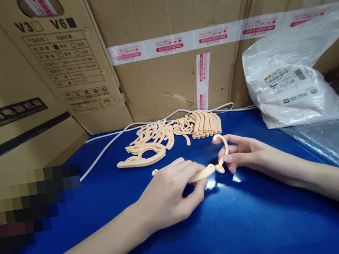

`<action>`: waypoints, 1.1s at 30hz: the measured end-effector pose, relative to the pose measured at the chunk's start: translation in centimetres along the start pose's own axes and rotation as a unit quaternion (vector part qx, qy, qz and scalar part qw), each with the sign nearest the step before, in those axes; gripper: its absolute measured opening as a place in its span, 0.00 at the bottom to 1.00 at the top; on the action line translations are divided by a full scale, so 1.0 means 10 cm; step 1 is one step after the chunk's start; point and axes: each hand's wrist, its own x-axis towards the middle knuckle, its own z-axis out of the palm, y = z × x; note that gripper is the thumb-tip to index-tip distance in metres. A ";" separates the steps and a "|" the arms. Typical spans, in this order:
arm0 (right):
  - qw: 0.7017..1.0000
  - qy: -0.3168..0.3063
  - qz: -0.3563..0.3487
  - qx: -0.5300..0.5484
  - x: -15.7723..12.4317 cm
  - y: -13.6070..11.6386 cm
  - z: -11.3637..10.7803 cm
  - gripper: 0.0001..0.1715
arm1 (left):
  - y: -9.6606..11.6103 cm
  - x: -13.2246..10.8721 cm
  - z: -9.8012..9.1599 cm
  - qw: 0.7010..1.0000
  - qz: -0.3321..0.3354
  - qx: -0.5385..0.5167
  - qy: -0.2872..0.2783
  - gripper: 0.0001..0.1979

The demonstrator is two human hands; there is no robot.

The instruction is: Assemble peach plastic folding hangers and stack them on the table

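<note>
My left hand [172,190] is closed around a beige plastic hanger arm [206,173]. One end of the arm, with a small hole, sticks out past my fingertips, and its middle is hidden under my hand. My right hand [240,152] pinches a beige hanger hook [225,146] near its lower end, with the curve upward. The hook's round foot [219,168] is right at the tip of the hanger arm; whether they touch I cannot tell. Both hands are just above the blue table [254,224].
Behind my hands lie a pile of loose beige hooks [185,126], a row of stacked hanger arms [205,123] and some curved arms [142,160]. A white cable [107,159] runs behind them. Cardboard boxes [157,86] wall the back and left. A plastic bag [295,95] stands at right.
</note>
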 end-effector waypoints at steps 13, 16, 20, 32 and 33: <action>1.000 0.003 0.006 0.020 0.03 -0.01 0.01 0.28 | 0.01 0.01 -0.02 0.999 0.048 0.007 -0.002 0.09; 1.000 -0.004 0.004 0.023 0.03 -0.01 0.00 0.27 | 0.01 -0.01 -0.01 0.999 0.050 0.019 -0.002 0.09; 1.000 -0.010 -0.001 0.029 0.03 0.00 0.00 0.26 | 0.00 -0.02 0.02 0.999 0.038 0.027 -0.007 0.09; 1.000 -0.021 0.018 0.010 0.01 -0.04 0.02 0.25 | -0.04 -0.01 0.07 0.997 0.042 0.066 0.006 0.09; 1.000 -0.017 0.020 0.009 0.01 -0.05 0.02 0.25 | -0.05 -0.01 0.08 0.996 0.043 0.072 0.006 0.09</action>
